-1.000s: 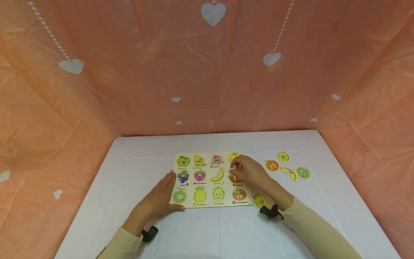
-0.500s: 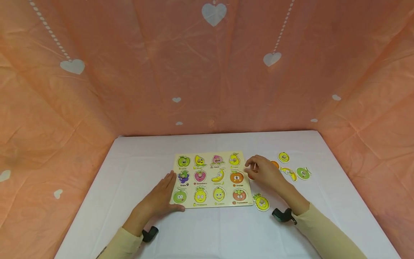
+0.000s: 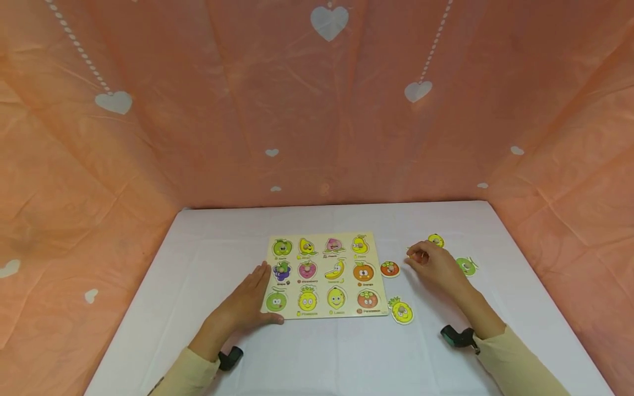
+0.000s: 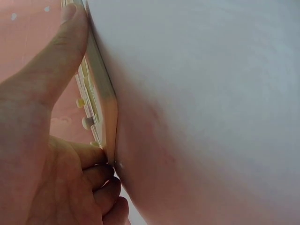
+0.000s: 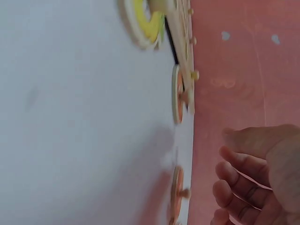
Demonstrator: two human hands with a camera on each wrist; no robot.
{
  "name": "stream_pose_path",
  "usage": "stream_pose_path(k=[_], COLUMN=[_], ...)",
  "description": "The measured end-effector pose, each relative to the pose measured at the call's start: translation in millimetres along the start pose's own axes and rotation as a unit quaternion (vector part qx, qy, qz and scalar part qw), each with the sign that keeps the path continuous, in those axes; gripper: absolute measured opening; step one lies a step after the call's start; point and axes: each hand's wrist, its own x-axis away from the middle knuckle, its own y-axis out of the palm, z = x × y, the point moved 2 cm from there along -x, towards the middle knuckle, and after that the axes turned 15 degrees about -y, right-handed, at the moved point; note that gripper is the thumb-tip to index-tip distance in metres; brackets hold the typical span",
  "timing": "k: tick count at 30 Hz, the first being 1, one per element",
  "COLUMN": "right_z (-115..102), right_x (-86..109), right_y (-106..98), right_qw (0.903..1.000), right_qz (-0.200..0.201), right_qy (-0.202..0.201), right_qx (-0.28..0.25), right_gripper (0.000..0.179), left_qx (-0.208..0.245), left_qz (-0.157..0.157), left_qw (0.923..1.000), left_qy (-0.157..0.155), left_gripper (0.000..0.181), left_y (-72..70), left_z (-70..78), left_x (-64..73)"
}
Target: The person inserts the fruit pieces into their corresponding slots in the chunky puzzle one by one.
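Observation:
A cream fruit puzzle board (image 3: 323,283) lies flat on the table. My left hand (image 3: 245,300) rests against its near left corner, thumb along the front edge and fingers along the left side; in the left wrist view the thumb (image 4: 58,54) lies straight on the edge. My right hand (image 3: 438,269) is right of the board, over the loose pieces, fingers bent and holding nothing. Below it in the right wrist view sits an orange piece (image 5: 177,194) with a wooden knob, apart from the fingers. The head view shows little of that piece, and the banana piece is hidden.
Between board and right hand lies a round red persimmon-like piece (image 3: 390,269). A pineapple piece (image 3: 401,311) sits by the board's near right corner. A yellow round piece (image 3: 436,240) and a green melon piece (image 3: 466,267) lie beyond the right hand. Peach cloth (image 3: 322,137) walls surround the table.
My right hand has moved right, from over the board to the loose pieces, uncovering the pear and orange pictures and the red piece. The left hand has stayed at the board's corner.

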Motion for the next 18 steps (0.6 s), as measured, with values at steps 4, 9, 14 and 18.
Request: stream_pose_path(k=[4,9,14,18], right_z=[9,17,24,30], right_x=[8.7,17.5,25.3,29.3], right_y=[-7,-17,-28,-35], right_qw=[0.9999,0.9994,0.9988,0.9985], right_qz=[0.005,0.011,0.013,0.019], right_qy=[0.015,0.029,0.041,0.039], right_qx=[0.001,0.013,0.023,0.033], right_gripper=[0.017,0.016,0.019,0.020], left_qx=[0.001,0.000,-0.002,0.004], left_qz=[-0.001,-0.001,0.000,0.000], left_qw=[1.0000,1.0000,1.0000,1.0000], left_qy=[-0.001,-0.002,-0.001,-0.002], left_gripper=[0.132,0.132,0.132,0.132], left_y=[0.1,0.3,0.5,-0.3], left_z=[0.1,-0.4,-0.6,0.1], left_x=[0.2,0.1,-0.1,0.5])
